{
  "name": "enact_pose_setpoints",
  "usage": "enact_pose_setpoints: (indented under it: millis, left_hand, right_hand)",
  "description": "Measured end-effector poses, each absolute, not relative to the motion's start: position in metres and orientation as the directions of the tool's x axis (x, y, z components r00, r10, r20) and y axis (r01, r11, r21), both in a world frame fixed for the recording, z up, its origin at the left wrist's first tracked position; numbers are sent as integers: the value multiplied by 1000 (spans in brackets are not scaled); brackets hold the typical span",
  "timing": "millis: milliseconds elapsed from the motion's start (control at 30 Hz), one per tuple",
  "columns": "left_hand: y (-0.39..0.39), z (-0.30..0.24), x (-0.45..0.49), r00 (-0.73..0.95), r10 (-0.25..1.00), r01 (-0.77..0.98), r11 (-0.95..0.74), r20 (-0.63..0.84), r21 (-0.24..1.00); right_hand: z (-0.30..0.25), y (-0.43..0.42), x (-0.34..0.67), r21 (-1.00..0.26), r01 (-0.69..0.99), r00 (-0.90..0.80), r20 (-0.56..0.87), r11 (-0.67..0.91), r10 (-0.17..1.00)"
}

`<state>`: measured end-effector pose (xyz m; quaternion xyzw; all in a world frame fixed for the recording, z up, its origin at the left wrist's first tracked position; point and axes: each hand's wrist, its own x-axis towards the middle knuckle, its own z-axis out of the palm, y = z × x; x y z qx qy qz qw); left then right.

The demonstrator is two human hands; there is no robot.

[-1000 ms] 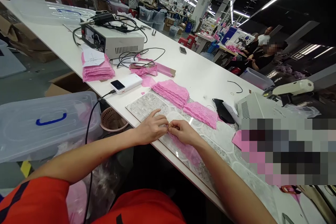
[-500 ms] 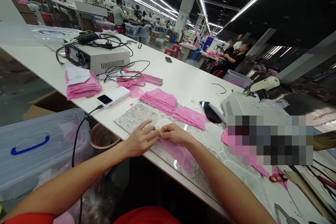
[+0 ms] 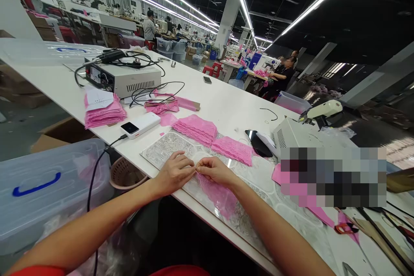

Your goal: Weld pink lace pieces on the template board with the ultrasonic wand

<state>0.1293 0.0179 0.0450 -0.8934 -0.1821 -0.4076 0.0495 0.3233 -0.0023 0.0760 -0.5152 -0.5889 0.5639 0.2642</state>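
Observation:
My right hand (image 3: 216, 171) is closed in a pinch on the upper corner of a pink lace piece (image 3: 218, 197). The lace hangs below those fingers over a clear, patterned plastic board (image 3: 168, 144). My left hand (image 3: 175, 172) meets the right one at the same corner, thumb and fingertips drawn together on the lace edge; the exact grip is partly hidden. Just beyond my hands lie two stacks of pink lace pieces, a left stack (image 3: 196, 129) and a right stack (image 3: 232, 151), along the far side of the board.
To the left are a white power bank (image 3: 140, 125), more pink pieces (image 3: 105, 110) under paper, and a grey control box (image 3: 129, 78) with cables. A dark computer mouse-like object (image 3: 258, 143), a machine (image 3: 310, 138) and orange-handled scissors (image 3: 346, 227) lie right. A lidded bin (image 3: 54, 194) stands below left.
My hands stay together at the lace corner, with the left fingers drawn in slightly. The lace hangs a little lower in view. The camera has tilted slightly.

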Motion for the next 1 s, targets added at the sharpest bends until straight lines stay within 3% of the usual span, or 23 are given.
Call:
enact_pose_setpoints:
  millis: [233,467,567,633,733,767,900,1000]
  left_hand:
    - [17,45,129,601,298,387,-920,742,56]
    - [18,42,126,635,338,415,-908,695,62]
    - [18,42,123,647,329,424,-905,688,34]
    - [19,45,120,664,310,413,-911,680,12]
    - [18,54,113,730,280,350,-937,623,11]
    - [18,57,109,752,276,329,-944,599,22]
    - [20,64,101,801,259,270,-961,540,61]
    - [21,60,101,866,183,190,-981,465,32]
  right_hand:
    - [79,-6,319,-898,433,-297,-59,80,953]
    - [72,-7,319,-866,453,-307,71,211,949]
    - [78,-14,320,-868,451,-299,74,209,951]
    - [87,-23,321,-858,464,-395,22,220,918]
    - [98,-40,326,-848,468,-680,-167,248,714]
    - [100,-46,329,-845,475,-694,-188,247,695]
    - [92,-67,343,-771,610,-408,-109,182,906]
    - [82,-80,357,-661,719,-323,-43,215,946]
